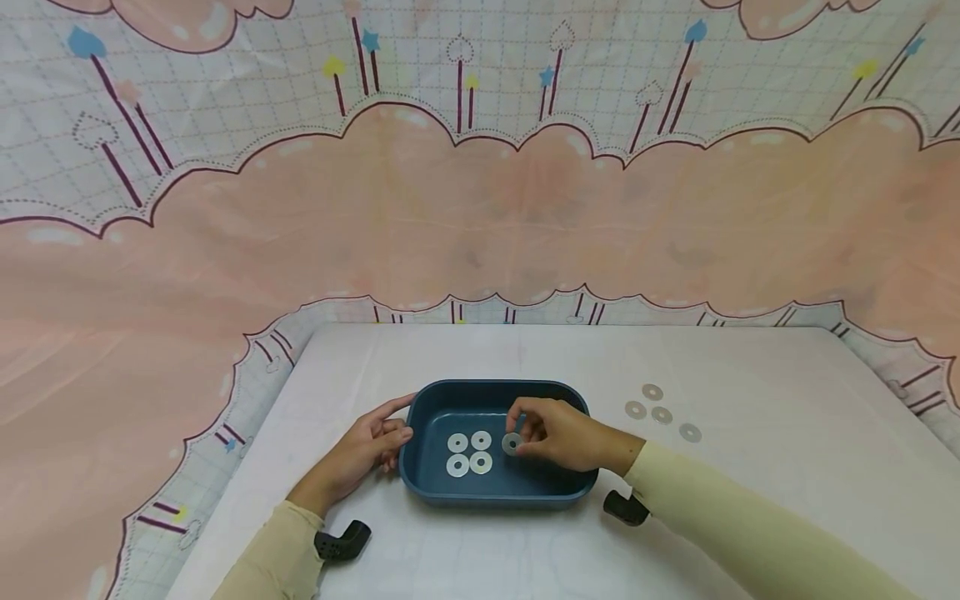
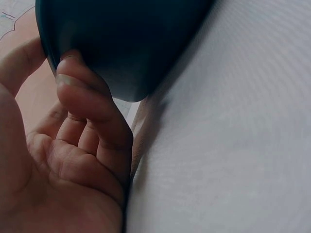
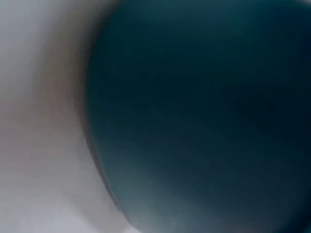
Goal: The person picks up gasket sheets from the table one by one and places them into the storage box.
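Observation:
A dark blue tray (image 1: 427, 400) sits on the white table (image 1: 750, 467) in the head view. Several flat metal washers (image 1: 469, 453) lie in a square inside it. My right hand (image 1: 558, 433) reaches over the tray's right side and pinches one more washer (image 1: 512, 443) just above the tray floor. My left hand (image 1: 367, 450) rests against the tray's left outer wall, fingers curled against it; the left wrist view shows the fingers (image 2: 92, 104) touching the tray (image 2: 131, 43). The right wrist view shows only the blurred blue tray (image 3: 204, 121).
Several loose washers (image 1: 660, 410) lie on the table to the right of the tray. Black wrist-camera mounts (image 1: 341, 540) sit by each forearm. A pink patterned cloth (image 1: 480, 208) hangs behind and around the table.

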The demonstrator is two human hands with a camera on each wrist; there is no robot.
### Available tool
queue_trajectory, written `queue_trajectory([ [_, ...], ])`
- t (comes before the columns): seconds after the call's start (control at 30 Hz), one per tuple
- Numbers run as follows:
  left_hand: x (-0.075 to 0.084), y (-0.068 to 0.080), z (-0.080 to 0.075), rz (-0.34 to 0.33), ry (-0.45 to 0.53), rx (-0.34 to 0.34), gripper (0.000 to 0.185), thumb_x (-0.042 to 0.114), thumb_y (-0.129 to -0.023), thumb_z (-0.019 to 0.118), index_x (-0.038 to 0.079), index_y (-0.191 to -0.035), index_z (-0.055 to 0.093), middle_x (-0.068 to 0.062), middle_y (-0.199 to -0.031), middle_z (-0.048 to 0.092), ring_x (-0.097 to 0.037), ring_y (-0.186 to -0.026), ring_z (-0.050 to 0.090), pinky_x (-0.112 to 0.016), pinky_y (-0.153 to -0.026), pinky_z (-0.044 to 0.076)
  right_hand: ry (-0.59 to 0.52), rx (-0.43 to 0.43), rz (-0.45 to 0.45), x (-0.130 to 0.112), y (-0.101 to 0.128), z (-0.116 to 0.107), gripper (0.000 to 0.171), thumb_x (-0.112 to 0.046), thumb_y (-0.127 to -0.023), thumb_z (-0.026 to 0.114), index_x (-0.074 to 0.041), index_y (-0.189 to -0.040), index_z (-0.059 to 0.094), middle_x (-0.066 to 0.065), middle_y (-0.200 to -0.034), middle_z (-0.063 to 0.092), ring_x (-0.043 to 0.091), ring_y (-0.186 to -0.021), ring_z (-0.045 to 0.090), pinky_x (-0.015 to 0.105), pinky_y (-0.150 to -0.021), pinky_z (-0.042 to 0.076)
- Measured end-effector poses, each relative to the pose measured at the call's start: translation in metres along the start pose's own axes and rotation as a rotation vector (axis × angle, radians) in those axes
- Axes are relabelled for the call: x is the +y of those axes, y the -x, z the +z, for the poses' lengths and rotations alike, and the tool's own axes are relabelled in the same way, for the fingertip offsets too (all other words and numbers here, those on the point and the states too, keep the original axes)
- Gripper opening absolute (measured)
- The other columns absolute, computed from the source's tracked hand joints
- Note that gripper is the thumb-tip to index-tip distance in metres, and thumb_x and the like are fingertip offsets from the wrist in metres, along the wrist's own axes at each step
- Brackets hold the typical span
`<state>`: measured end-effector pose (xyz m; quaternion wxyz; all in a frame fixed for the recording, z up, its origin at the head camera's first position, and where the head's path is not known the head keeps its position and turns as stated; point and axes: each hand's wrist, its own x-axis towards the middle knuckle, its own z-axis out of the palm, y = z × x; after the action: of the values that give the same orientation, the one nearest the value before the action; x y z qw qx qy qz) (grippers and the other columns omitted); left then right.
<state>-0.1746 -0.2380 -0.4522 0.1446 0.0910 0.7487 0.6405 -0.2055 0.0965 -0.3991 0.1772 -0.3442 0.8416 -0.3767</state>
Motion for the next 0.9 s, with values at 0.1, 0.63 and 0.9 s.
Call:
queue_trajectory([
  [0.1,0.0,-0.001,0.0,0.001,0.0,-0.002,0.062,0.022,-0.101,0.059,0.015,-0.156,0.032,0.004,-0.079,0.054,-0.011,-0.067,0.055,-0.024,-0.062,0.048,-0.015,-0.006,0.008,0.001,-0.003,0.005,0.021,-0.009,-0.091,0.072,-0.014,-0.107,0.059,-0.002,-0.082,0.061,0.009,-0.072,0.057,0.021,-0.066,0.05],
  [0.63,0.001,-0.002,-0.001,0.018,0.026,-0.024,0.062,0.02,-0.101,0.059,0.012,-0.156,0.03,0.006,-0.078,0.053,-0.009,-0.065,0.054,-0.022,-0.059,0.047,-0.029,-0.071,0.102,0.003,-0.015,0.018,0.018,-0.001,-0.089,0.071,-0.009,-0.104,0.062,0.0,-0.074,0.06,0.011,-0.065,0.056,0.023,-0.061,0.049],
  [0.9,0.001,-0.004,-0.002,0.019,0.029,-0.03,0.062,0.019,-0.101,0.058,0.012,-0.156,0.029,0.006,-0.079,0.053,-0.009,-0.065,0.054,-0.022,-0.059,0.047,0.053,-0.027,0.093,0.005,-0.016,0.021,0.018,-0.004,-0.088,0.073,-0.009,-0.102,0.063,-0.002,-0.069,0.059,0.009,-0.062,0.054,0.021,-0.056,0.046],
])
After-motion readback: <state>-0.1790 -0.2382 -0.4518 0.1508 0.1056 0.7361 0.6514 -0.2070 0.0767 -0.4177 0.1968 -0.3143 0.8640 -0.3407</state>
